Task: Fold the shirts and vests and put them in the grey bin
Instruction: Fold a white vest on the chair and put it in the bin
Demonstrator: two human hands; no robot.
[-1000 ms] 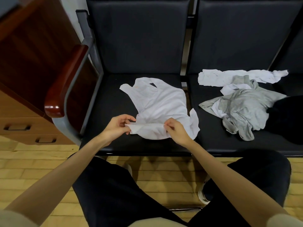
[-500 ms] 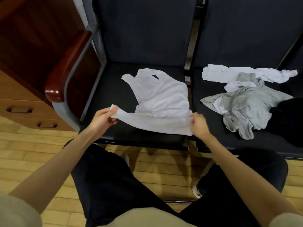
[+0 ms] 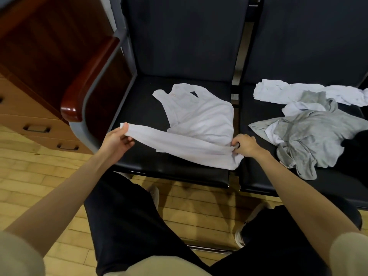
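A white vest lies on the left black seat, straps toward the backrest. Its bottom hem is pulled out into a long band across the seat's front. My left hand pinches the hem's left end, lifted off the seat near the armrest. My right hand grips the hem's right end at the gap between the two seats. On the right seat lie a crumpled grey shirt and a white garment behind it. No grey bin is in view.
A red-brown wooden armrest on a grey frame stands left of the seat. Behind it is a wooden cabinet with drawers. A black item lies at the far right. My knees in dark trousers are below, over a wooden floor.
My hands have moved apart, stretching the vest's hem wide: the left toward the armrest, the right toward the seat gap. The camera has tilted lower.
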